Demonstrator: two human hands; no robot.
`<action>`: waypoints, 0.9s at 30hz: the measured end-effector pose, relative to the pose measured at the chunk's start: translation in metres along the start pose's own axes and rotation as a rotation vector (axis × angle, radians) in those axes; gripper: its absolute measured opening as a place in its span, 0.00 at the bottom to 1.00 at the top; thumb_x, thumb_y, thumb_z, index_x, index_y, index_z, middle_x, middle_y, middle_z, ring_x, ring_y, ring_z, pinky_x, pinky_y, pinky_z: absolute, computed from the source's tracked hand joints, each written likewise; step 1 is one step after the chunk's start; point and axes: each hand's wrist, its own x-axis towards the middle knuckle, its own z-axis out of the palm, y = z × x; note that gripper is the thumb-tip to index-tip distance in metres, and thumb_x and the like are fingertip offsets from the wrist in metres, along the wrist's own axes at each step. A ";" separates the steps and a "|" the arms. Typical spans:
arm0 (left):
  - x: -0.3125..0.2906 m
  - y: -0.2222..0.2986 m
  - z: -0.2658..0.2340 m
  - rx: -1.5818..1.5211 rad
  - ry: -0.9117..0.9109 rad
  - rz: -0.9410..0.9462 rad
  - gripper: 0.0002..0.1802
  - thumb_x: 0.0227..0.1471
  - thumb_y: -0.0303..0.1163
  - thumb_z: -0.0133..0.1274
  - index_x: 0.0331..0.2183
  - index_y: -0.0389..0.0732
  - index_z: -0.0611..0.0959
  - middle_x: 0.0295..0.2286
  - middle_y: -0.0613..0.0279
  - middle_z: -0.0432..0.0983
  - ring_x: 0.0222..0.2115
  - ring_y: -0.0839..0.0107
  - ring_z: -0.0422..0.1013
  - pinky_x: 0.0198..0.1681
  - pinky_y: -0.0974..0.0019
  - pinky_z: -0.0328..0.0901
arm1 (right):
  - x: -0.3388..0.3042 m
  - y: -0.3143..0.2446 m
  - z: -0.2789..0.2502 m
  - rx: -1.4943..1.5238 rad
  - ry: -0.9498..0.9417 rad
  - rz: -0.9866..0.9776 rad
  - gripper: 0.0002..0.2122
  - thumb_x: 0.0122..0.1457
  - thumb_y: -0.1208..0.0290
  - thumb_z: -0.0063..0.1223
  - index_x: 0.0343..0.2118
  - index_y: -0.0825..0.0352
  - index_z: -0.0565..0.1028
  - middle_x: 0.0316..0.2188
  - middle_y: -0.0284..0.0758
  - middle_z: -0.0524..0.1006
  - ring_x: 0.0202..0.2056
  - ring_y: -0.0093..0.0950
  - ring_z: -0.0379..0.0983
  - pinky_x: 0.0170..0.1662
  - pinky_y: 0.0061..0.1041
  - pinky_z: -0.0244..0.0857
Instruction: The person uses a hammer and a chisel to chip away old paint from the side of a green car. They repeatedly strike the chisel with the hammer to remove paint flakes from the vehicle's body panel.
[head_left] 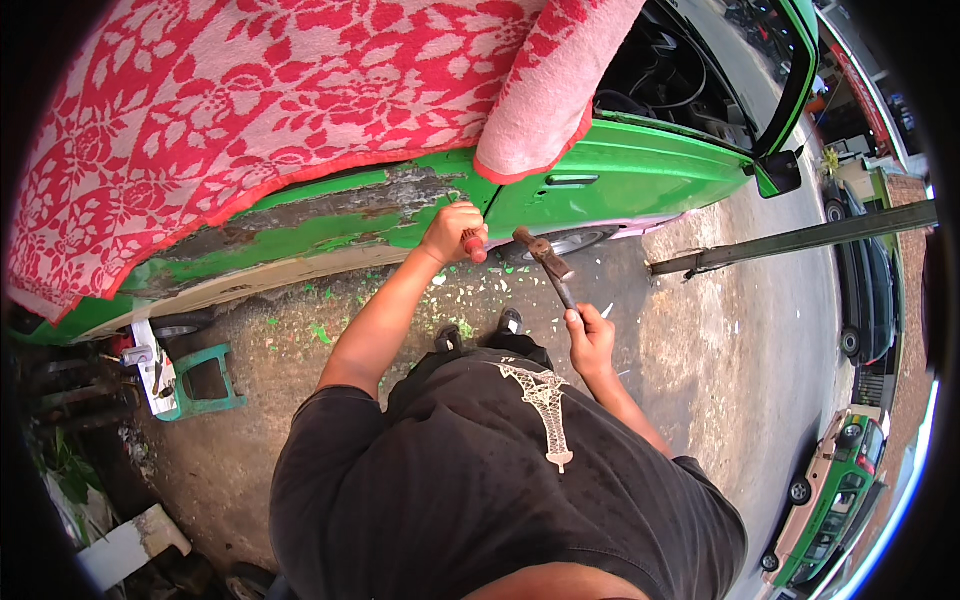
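Note:
My left hand point(448, 232) is closed round a red-handled tool point(475, 247), a screwdriver or a chisel, held against the side of a green car point(650, 165). Its butt end points back toward me, and the working tip is mostly hidden by the hand. Around that spot the body panel has lost paint, with grey and brown patches point(390, 200) and ragged edges. Lower and to the right, my right hand point(592, 345) grips a hammer point(545, 255) by its handle. The hammer's head is raised, apart from the red-handled tool. A red and pink floral blanket point(300, 90) drapes over the car.
Paint flakes point(320, 333) litter the ground below the panel. A green plastic stool point(205, 385) with items beside it stands at left. A metal post point(800, 238) juts in from the right. Parked at far right are a dark car point(866, 290) and a green-and-beige vehicle point(830, 505).

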 end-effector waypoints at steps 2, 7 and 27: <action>0.002 -0.002 0.001 -0.001 -0.028 0.000 0.13 0.34 0.30 0.63 0.15 0.41 0.73 0.16 0.59 0.68 0.20 0.57 0.68 0.24 0.59 0.63 | 0.003 -0.011 0.000 -0.005 -0.022 -0.006 0.10 0.61 0.67 0.56 0.33 0.71 0.77 0.14 0.32 0.67 0.18 0.19 0.61 0.22 0.23 0.56; 0.010 -0.009 0.000 -0.019 -0.051 -0.032 0.12 0.33 0.31 0.64 0.15 0.41 0.75 0.17 0.60 0.72 0.21 0.57 0.70 0.25 0.60 0.64 | 0.011 -0.028 -0.002 0.044 0.036 -0.357 0.10 0.61 0.67 0.55 0.33 0.71 0.75 0.15 0.37 0.71 0.17 0.30 0.68 0.22 0.28 0.60; -0.029 -0.001 -0.002 0.030 -0.075 -0.053 0.13 0.31 0.30 0.62 0.14 0.41 0.72 0.17 0.60 0.70 0.21 0.58 0.69 0.27 0.59 0.64 | -0.005 0.004 0.004 -0.032 -0.011 -0.014 0.10 0.62 0.67 0.55 0.31 0.70 0.75 0.13 0.33 0.67 0.17 0.20 0.62 0.22 0.25 0.57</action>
